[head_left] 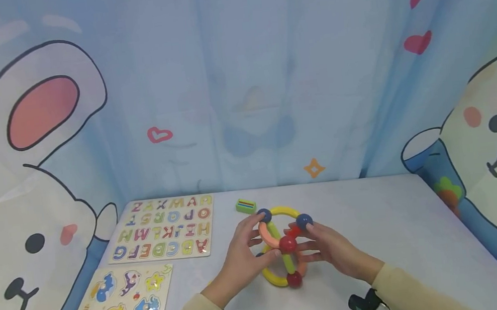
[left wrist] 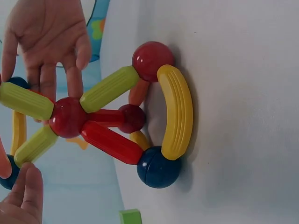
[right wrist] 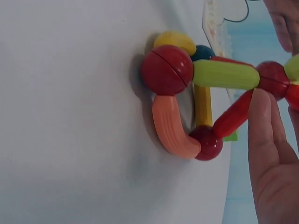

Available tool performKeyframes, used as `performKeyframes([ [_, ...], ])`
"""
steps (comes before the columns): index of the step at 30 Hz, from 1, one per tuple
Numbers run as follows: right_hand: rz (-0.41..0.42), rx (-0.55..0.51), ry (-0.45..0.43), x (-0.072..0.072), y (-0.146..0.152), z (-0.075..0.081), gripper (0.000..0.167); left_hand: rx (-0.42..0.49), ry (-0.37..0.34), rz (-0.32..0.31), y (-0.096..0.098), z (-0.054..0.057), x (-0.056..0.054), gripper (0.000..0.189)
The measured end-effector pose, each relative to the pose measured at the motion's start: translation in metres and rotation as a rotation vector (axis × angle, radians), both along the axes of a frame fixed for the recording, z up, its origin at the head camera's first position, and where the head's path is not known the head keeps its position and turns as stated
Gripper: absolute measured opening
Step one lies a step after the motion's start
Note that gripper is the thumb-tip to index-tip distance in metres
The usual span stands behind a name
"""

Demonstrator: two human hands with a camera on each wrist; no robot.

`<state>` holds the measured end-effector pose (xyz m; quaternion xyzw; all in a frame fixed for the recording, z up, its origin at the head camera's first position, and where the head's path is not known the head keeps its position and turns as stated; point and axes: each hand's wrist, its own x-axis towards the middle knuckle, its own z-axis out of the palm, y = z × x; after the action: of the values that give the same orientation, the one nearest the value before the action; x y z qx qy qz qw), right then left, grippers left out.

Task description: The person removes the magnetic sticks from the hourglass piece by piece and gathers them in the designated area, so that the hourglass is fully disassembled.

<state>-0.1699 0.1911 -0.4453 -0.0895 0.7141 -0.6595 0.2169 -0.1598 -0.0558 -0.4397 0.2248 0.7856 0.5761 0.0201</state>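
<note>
A model of magnetic balls and rods (head_left: 287, 244) stands on the white table between both hands. Its lower ring has curved yellow (left wrist: 177, 112) and orange rods (right wrist: 169, 126) joined by red and blue balls. Straight red and green rods meet at a central red ball (left wrist: 68, 117), under a second ring. My left hand (head_left: 236, 257) holds the upper part, index finger at a blue ball (head_left: 264, 215), thumb reaching across the near side. The right hand (head_left: 336, 252) touches the other side with fairly straight fingers (right wrist: 264, 121), right at the central ball.
A wooden alphabet puzzle board (head_left: 161, 256) lies at the back left, with a sea-animal puzzle board (head_left: 122, 294) nearer the front. Behind the model sits a small green block with coloured stripes (head_left: 246, 206). A blue cartoon curtain (head_left: 321, 66) hangs along the back edge.
</note>
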Motion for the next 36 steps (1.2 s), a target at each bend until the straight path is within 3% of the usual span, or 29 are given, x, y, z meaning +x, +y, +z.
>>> performKeyframes([
  [13, 0.160, -0.041, -0.035, -0.022, 0.009, -0.003, 0.057, -0.048, 0.056, 0.135, 0.000, -0.004, 0.007, 0.051],
  [21, 0.156, -0.014, -0.062, -0.025, 0.004, -0.001, 0.061, -0.224, 0.173, 0.064, -0.013, 0.003, -0.004, 0.038],
  [24, 0.087, 0.047, -0.044, -0.018, 0.004, 0.001, 0.065, -0.232, 0.163, 0.020, -0.014, 0.005, -0.007, 0.033],
  [27, -0.097, 0.184, 0.070, -0.004, 0.006, 0.005, 0.059, -0.219, 0.141, -0.011, -0.014, 0.006, -0.008, 0.033],
  [29, -0.228, 0.270, 0.193, 0.007, 0.008, 0.011, 0.049, -0.213, 0.140, -0.022, -0.015, 0.007, -0.008, 0.035],
  [31, -0.290, 0.329, 0.324, 0.018, 0.008, 0.019, 0.036, -0.214, 0.141, -0.024, -0.015, 0.008, -0.009, 0.036],
  [33, -0.247, 0.354, 0.431, 0.026, 0.006, 0.028, 0.030, -0.216, 0.149, -0.023, -0.016, 0.009, -0.009, 0.036],
  [36, -0.079, 0.356, 0.529, 0.031, -0.003, 0.037, 0.035, -0.213, 0.150, -0.029, -0.017, 0.010, -0.009, 0.035],
])
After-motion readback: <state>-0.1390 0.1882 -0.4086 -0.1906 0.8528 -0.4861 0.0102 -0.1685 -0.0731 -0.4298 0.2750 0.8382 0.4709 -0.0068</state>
